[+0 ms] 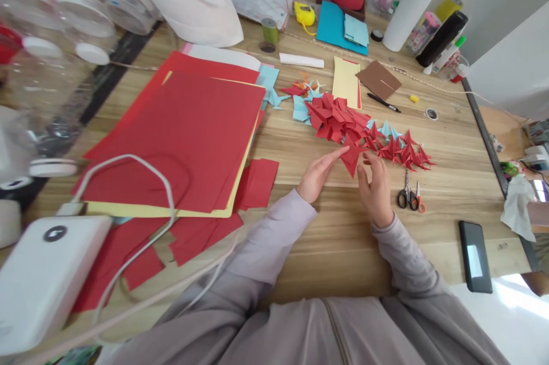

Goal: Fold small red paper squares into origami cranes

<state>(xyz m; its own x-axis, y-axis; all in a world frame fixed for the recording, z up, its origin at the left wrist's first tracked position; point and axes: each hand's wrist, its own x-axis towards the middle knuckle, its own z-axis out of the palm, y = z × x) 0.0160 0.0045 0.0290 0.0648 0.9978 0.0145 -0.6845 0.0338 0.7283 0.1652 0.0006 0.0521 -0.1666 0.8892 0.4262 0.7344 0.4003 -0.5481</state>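
A small folded red paper (352, 160), one corner pointing toward me, is between my two hands. My left hand (316, 177) holds its left edge at the fingertips, the fingers straight and close together. On the other side, my right hand (377, 187) has its fingers bent near the paper's right corner, with a gap between thumb and forefinger. Just beyond lies a heap of folded red paper pieces (337, 116). To its right are red paper cranes (412, 150) with a few light blue cranes (388, 129) among them.
Large red sheets (189, 136) lie stacked at left, with cut red pieces (257, 182) beside them. A white power bank (51, 279) and its cable are near left. Black scissors (407, 196), orange-handled scissors (420, 202) and a phone (475, 256) lie right. Plastic bottles (47, 73) crowd the far left.
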